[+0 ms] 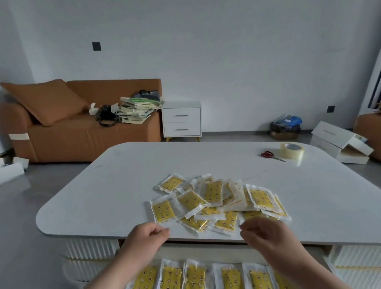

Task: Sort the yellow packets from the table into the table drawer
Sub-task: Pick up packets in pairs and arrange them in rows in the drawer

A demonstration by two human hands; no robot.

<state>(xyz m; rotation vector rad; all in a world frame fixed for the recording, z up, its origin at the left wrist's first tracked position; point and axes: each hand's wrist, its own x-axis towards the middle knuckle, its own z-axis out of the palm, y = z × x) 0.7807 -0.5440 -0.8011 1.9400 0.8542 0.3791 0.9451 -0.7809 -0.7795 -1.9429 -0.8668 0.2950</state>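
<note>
A loose pile of yellow packets [211, 198] in clear wrappers lies on the near part of the white table [108, 190]. Below the table's front edge the drawer [223, 243] stands pulled out, and several yellow packets [194, 283] lie in it side by side in a row. My left hand [146, 240] hovers at the table's front edge, fingers loosely curled, just below the leftmost packet [163, 210], with nothing seen in it. My right hand [266, 234] reaches to a packet [253, 215] at the pile's near right; its curled fingers hide whether they pinch it.
Red-handled scissors [270, 155] and a roll of clear tape [291, 150] lie at the table's far right. A brown sofa [75, 132] with books and a white nightstand [181, 120] stand behind. White boxes [337, 140] sit on the floor at right.
</note>
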